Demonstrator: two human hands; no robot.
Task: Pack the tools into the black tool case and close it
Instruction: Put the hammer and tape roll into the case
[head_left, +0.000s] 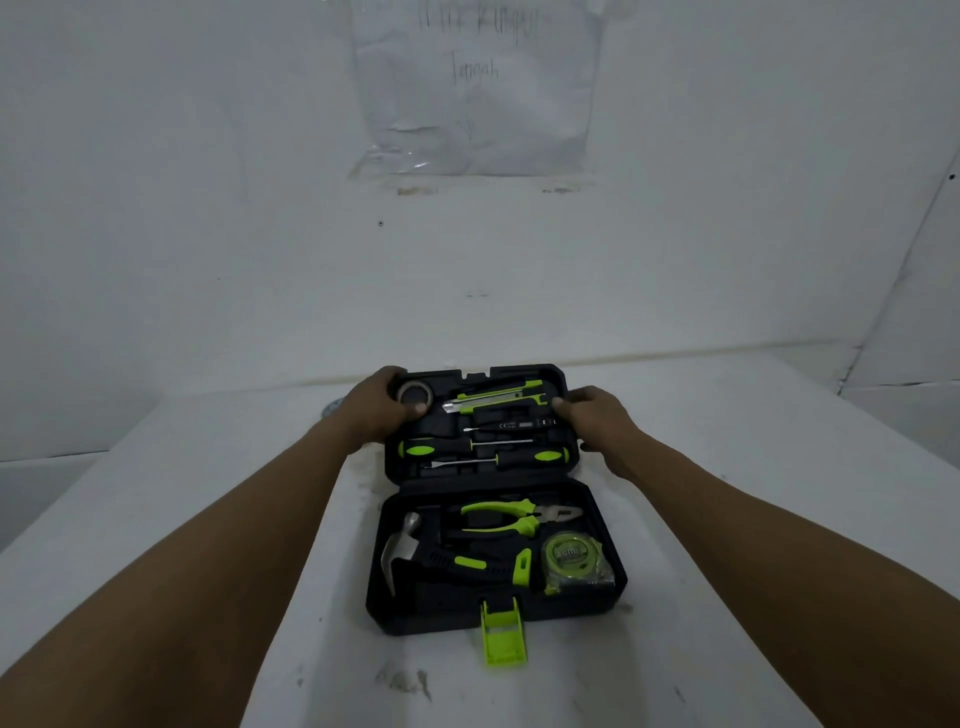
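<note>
Nearest us, green latch hangs off the black tool case on the desk; hammer, pliers, tape measure seated. Farther, our left hand and right hand curl fingers on the lid edges. Packing looks done; next we swing lid down, then latch.

My black tool case lies open on a white table whose top is scuffed and smudged with grey marks, most plainly along the near edge in front of me. The case's lime-green latch hangs forward from the near half and rests on the tabletop. By the far left corner of the case a small round greyish object sits on the surface, mostly hidden behind my left hand, too little showing to tell what it is.
</note>
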